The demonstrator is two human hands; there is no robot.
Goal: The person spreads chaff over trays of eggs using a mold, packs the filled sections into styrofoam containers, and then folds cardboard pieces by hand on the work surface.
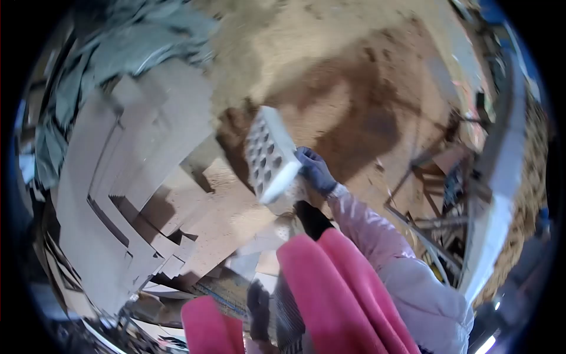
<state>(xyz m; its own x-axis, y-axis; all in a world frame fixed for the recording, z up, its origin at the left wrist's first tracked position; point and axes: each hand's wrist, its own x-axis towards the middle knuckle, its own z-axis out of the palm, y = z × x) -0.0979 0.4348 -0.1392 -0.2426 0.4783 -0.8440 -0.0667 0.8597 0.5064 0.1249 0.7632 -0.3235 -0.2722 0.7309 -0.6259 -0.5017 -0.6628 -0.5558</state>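
Note:
My right hand (pixel 316 170), in a grey-blue glove, grips the edge of a white perforated block (pixel 272 154). The block is held tilted above sandy ground. Rows of round holes cover its left face, and its near end is smooth. Motion smears its lower part, where a second pale surface shows behind it. A pale pink sleeve (pixel 368 227) runs down from the glove. Below the block are a black shoe-like shape (pixel 312 219) and bright pink cloth (pixel 336 283) over my legs. A blurred dark grey shape (pixel 258 304) lies lower down. I cannot make out my left hand.
Flat pale sheets (pixel 88 177), like board, lie overlapped on the left. Crumpled grey-green sheeting (pixel 147 44) is at the upper left. Sandy ground (pixel 348 88) spreads ahead under a broad shadow. Wooden pieces and a frame (pixel 433 194) stand right, beside a long white edge (pixel 501 171).

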